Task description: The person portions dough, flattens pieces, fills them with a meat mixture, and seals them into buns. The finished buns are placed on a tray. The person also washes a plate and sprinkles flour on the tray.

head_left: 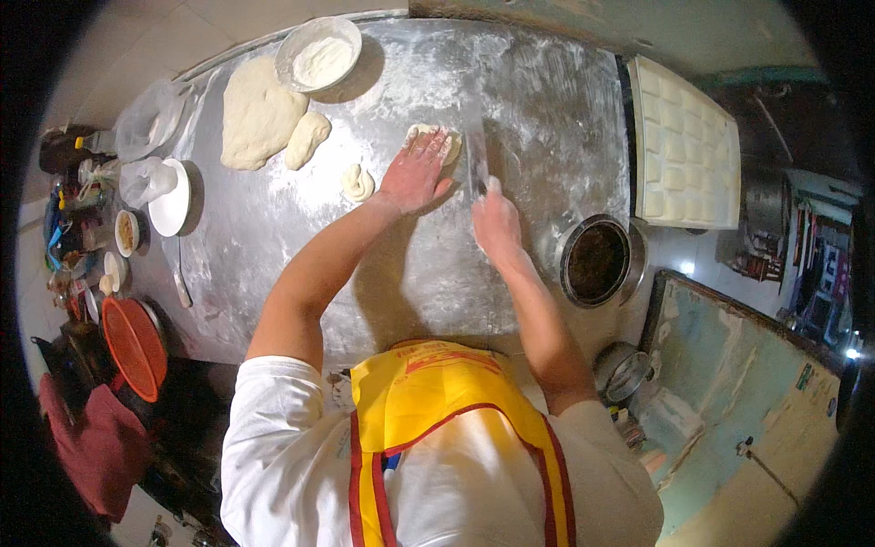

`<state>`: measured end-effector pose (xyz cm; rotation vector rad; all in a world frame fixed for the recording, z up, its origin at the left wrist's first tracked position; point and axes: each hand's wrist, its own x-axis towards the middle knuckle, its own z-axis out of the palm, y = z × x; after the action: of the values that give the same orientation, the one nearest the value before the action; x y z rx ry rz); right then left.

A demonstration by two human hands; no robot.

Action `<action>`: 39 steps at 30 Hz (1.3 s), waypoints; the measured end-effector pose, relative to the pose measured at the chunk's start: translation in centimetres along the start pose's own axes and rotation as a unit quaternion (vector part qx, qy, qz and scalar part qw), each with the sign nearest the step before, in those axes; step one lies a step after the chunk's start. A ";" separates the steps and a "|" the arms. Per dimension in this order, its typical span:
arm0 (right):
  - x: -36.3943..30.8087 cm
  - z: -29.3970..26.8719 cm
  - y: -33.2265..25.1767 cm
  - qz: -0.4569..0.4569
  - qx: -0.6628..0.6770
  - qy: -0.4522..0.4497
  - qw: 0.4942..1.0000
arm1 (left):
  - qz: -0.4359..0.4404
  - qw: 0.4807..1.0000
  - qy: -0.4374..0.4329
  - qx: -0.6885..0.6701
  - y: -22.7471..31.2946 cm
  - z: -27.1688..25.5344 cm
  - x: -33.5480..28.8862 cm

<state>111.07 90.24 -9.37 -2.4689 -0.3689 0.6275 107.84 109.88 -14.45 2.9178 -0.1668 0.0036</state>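
Note:
On the floured metal worktop (547,146), my left hand (419,173) lies flat with its fingers stretched over a small piece of dough (453,149), which shows beyond the fingertips. Just to the right, my right hand (497,226) is closed round the handle of a long-bladed knife (476,137). Its blade points away from me, beside the dough. A small twisted lump of dough (357,183) sits left of my left wrist. Farther left are a large slab of dough (260,114) and a smaller oblong piece (308,139) against its edge.
A bowl of flour (319,56) stands at the far edge. To the right are a tray of dough pieces in rows (685,146) and a round dark-bottomed pan (595,261). A white plate (169,208), a spatula (180,278) and an orange basket (134,348) are on the left.

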 end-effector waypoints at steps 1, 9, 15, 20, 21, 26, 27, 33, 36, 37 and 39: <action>0.5 0.0 -1.0 -0.026 -0.033 0.006 0.999 | 0.004 1.000 -0.024 -0.013 -0.2 0.0 0.0; 2.2 1.3 -4.0 0.005 -0.071 -0.025 0.997 | 0.014 0.999 -0.028 -0.025 -0.7 1.0 -0.2; 4.2 3.1 -2.7 -0.012 -0.093 0.005 0.996 | 0.012 1.000 0.005 -0.025 -0.5 0.9 -0.1; 4.1 1.6 -1.7 0.015 -0.068 0.049 0.996 | 0.000 0.999 0.039 -0.028 -0.3 1.0 -0.6; 3.8 1.3 -1.6 0.026 -0.068 0.037 0.997 | 0.000 0.999 0.030 -0.030 -0.3 1.1 -0.7; 2.1 1.1 -1.4 0.079 -0.028 0.013 0.996 | 0.001 0.999 -0.021 -0.045 -0.1 0.9 -0.7; 2.0 1.0 -1.1 0.083 -0.047 0.013 0.995 | 0.002 0.999 -0.013 -0.045 0.0 0.8 -0.7; 5.0 -3.5 2.7 -0.097 -0.212 0.077 0.969 | -0.033 0.997 0.002 -0.074 1.0 -0.2 -1.7; 9.5 -6.7 2.6 -0.224 -0.306 0.071 0.923 | -0.039 0.993 0.012 -0.112 2.2 0.2 -2.0; 10.8 -7.9 2.1 -0.269 -0.306 0.061 0.911 | -0.040 0.993 0.035 -0.102 2.7 0.5 -1.9; 13.2 -9.1 0.4 -0.367 -0.294 0.033 0.882 | -0.061 0.990 0.041 -0.121 3.4 1.3 -1.6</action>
<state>126.98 90.85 -7.60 -2.5665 -1.5653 0.0987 105.86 106.53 -14.98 2.6757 0.0247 0.0780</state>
